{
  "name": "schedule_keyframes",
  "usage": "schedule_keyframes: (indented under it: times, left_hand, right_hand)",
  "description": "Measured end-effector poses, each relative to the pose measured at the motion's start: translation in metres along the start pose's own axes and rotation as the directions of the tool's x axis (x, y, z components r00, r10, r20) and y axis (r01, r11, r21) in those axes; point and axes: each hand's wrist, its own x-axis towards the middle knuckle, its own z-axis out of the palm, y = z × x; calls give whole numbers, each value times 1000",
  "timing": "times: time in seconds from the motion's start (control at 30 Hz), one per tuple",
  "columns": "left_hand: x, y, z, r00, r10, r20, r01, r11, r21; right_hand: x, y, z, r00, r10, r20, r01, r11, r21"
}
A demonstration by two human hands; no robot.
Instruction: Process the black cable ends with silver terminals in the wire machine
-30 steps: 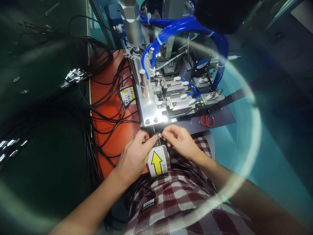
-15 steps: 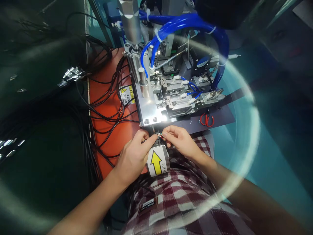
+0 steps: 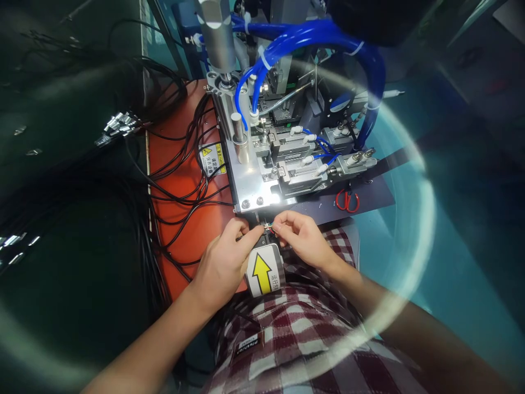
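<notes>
Right hand pinches thin, multicoloured wires, their arrangement seemingly unfinished, beside a left hand whose hold is unclear.

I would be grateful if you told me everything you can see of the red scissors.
The scissors lie flat on the dark sheet, beside the machine. Their two red loop handles look like plastic and face the wearer; the dark narrow end points at the machine. The blades cannot be made out. No hand touches them.

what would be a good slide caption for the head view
Both hands pinch thin wires before the machine, red-handled scissors lying right.
</notes>
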Motion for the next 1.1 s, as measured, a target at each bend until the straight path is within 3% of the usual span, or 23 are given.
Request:
schedule_keyframes:
  times: [0.73, 1.1]
  left_hand:
    - [-2, -2, 0, 1000, 7, -8, -7, 1000, -30]
    - [-1, -2, 0, 1000, 10, -15, -10, 1000, -24]
  right_hand:
    - [1, 3, -2, 995, -99, 0, 97, 976, -194]
    - [-2, -4, -1, 954, -300, -19, 260, 854, -450]
